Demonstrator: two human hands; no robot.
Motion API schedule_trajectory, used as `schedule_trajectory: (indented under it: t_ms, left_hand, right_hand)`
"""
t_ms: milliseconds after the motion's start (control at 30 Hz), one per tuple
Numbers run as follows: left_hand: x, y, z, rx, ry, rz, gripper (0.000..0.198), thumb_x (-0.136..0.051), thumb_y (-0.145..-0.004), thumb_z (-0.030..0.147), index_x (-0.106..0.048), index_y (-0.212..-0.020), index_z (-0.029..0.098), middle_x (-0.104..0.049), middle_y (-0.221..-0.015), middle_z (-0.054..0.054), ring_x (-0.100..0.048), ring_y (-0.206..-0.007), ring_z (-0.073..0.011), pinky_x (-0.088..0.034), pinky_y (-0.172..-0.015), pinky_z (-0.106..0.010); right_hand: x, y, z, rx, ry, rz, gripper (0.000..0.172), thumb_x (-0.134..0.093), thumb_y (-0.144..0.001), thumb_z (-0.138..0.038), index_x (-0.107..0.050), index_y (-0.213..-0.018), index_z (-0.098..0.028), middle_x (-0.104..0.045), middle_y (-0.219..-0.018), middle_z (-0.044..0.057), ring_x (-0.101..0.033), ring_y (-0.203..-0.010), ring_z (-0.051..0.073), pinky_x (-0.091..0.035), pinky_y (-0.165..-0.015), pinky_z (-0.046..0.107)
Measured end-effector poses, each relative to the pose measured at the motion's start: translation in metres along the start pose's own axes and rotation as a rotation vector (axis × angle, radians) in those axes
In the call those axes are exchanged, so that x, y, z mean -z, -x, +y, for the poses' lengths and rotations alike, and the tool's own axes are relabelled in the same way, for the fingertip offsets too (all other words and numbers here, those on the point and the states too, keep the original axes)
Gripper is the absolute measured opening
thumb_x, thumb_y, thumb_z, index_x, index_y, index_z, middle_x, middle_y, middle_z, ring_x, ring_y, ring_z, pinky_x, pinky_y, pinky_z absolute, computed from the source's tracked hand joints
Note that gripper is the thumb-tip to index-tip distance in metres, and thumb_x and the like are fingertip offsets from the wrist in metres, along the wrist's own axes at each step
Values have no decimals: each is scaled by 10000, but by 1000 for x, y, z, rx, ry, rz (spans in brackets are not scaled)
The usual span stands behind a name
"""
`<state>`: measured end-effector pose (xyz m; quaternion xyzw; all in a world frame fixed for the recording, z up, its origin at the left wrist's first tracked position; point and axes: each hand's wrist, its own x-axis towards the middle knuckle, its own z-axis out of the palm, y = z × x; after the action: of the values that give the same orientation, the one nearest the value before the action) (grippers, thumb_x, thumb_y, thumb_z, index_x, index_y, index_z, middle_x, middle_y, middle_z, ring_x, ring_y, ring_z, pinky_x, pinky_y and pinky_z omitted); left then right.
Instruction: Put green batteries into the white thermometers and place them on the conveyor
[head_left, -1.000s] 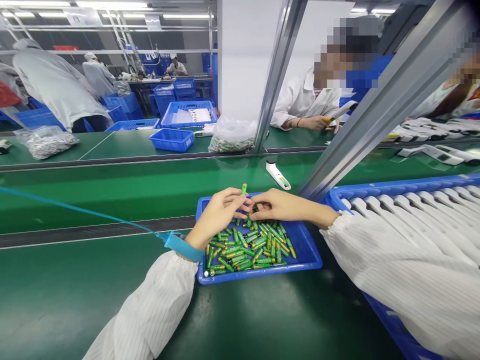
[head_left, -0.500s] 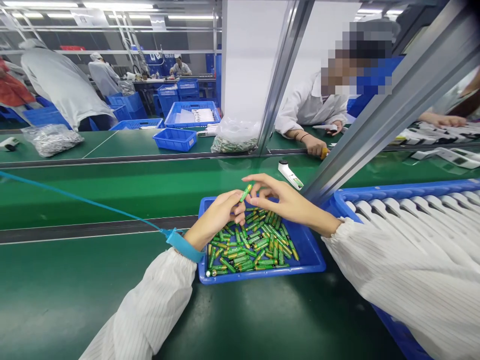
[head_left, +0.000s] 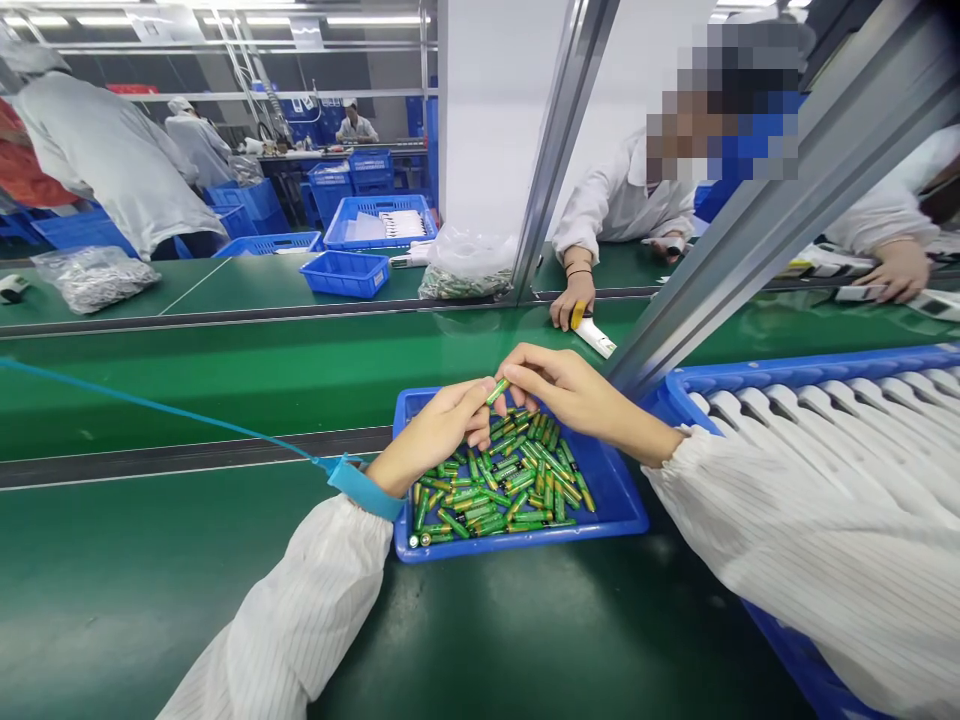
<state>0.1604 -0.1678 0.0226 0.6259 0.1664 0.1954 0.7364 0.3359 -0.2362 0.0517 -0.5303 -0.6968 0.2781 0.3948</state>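
A green AA-size battery (head_left: 497, 391) is pinched above the tray, with my left hand (head_left: 439, 437) at its lower end and my right hand (head_left: 564, 394) at its upper end. Both hands' fingertips touch it, and part of it is hidden by them. Just below lies a loose heap of similar green-and-gold batteries (head_left: 499, 478) in a shallow blue plastic tray (head_left: 525, 546). The tray stands on the green workbench (head_left: 187, 590), under my wrists. A blue wrist strap (head_left: 356, 487) circles my left wrist.
A coiled-free blue cord (head_left: 165, 415) runs left from the strap. On my right, a blue tray holds rows of white devices (head_left: 817, 408). A metal frame post (head_left: 750, 230) rises beyond. Across the bench, a co-worker's hand (head_left: 574, 303) holds a yellow-ended item over a white device (head_left: 596, 337).
My right hand has closed from spread fingers onto the battery's upper end. The battery now lies flatter. The co-worker's hand has moved toward the white device.
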Motion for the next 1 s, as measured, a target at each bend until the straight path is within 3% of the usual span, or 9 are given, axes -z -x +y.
schedule_trajectory:
  t_ms: [133, 300, 433, 567, 833, 1000]
  left_hand:
    - [1, 0, -4, -48, -257, 115, 382, -443, -938, 512, -528, -781, 174, -423, -582, 54, -476, -513, -95, -457, -558, -232]
    - [-1, 5, -2, -122, -679, 278, 250, -466, -941, 329, -631, -828, 179, -657, -746, 1, -627, -700, -142, -466, -650, -237]
    - [-3, 9, -3, -105, -967, 251, 192, -487, -921, 221, -677, -914, 189, -724, -827, -14, -674, -794, -179, -467, -730, -269]
    - [-1, 12, -8, 12, -1221, 140, 204, -579, -863, 172, -679, -1039, 200, -734, -997, -65, -676, -977, -260, -482, -862, -340]
    - [2, 12, -11, 52, -1264, 105, 274, -494, -897, 108, -671, -1083, 206, -728, -1010, -82, -676, -989, -279, -488, -873, -379]
    - [1, 9, -11, -118, -1044, 163, 226, -533, -881, 102, -640, -1058, 191, -712, -1024, -49, -665, -971, -220, -503, -847, -326]
  right_hand:
    - [5, -2, -2, 29, 307, -11, 347, -396, -1010, -405, -543, -779, -192, -550, -604, -23, -500, -539, 123, -367, -608, 246]
    - [10, -4, 9, -13, 582, -178, 335, -423, -998, -366, -594, -774, -184, -563, -599, 1, -499, -542, 139, -293, -578, 259]
    - [8, -3, 20, -45, 688, -294, 285, -472, -993, -359, -679, -880, -200, -658, -691, 20, -560, -602, 155, -303, -591, 255]
    - [6, -3, 26, -40, 704, -311, 228, -498, -992, -347, -699, -974, -241, -715, -787, 9, -621, -681, 171, -343, -624, 245]
    - [6, 0, 28, -36, 863, -319, 184, -553, -962, -325, -701, -1063, -286, -726, -780, 12, -655, -699, 210, -345, -608, 270]
    - [0, 1, 21, -63, 767, -410, 135, -581, -936, -285, -715, -933, -267, -719, -752, -3, -649, -668, 184, -364, -601, 259]
